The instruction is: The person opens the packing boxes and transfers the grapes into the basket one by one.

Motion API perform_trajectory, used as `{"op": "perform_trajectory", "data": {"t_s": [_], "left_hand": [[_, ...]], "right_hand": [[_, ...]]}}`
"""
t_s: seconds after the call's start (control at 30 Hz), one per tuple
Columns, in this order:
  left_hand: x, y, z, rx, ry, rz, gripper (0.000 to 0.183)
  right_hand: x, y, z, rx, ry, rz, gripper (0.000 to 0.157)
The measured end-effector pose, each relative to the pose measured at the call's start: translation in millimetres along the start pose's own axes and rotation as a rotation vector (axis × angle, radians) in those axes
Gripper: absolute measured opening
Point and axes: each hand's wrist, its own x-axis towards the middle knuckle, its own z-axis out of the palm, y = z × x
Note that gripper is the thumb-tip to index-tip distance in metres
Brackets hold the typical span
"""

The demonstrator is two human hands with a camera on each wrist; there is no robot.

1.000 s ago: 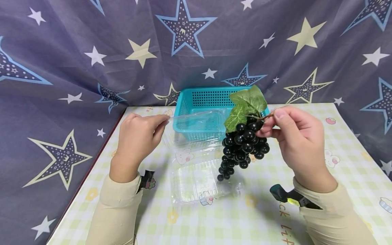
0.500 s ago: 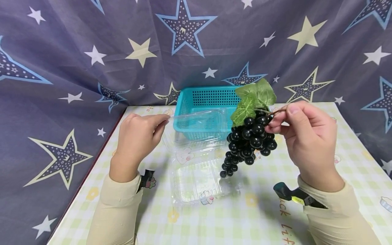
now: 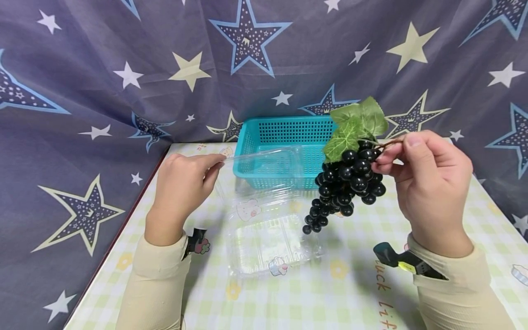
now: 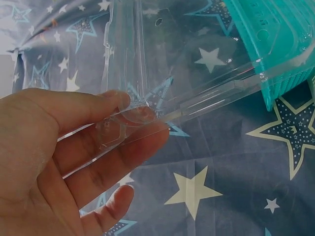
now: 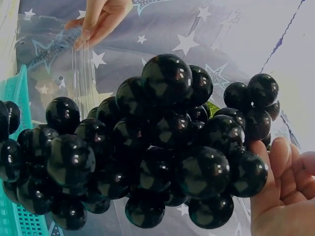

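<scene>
Two containers on a checked surface [image 3: 206, 300]. Nearest, just below the centre of the frame: the clear plastic base [image 3: 268, 245] of a box, ribbed floor in plain sight, with the surface's print visible through it. Right of centre, held in the air outside both containers: a bunch of black grapes [image 3: 346, 183], tip slanting down to the left, green leaves [image 3: 348, 137] at its top. Thin brown stem [image 3: 389, 143] pinched between thumb and fingers of the right hand [image 3: 435, 178]. Left of centre: the left hand [image 3: 183, 181], thumb and forefinger clamped on a corner of the clear lid [image 3: 264, 166], raised and tilted behind the base. Farther, upper centre: a turquoise basket [image 3: 288, 130] with perforated walls, partly behind lid and grapes. Farthest, across the top: a star-patterned curtain [image 3: 165, 36].
</scene>
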Motion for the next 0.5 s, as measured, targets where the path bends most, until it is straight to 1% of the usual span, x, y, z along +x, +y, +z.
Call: {"op": "perform_trajectory", "data": {"t_s": [0.27,0.5], "left_hand": [[-2.0,-2.1,-5.4,0.016,-0.003,-0.040,0.013],[-3.6,-7.9,-10.0,0.036,-0.006,-0.051,0.014]], "right_hand": [[2.2,-1.4,-0.9,-0.041,0.059,-0.026,0.020],[4.4,-1.4,-0.5,-0.061,0.100,-0.040,0.020]]}}
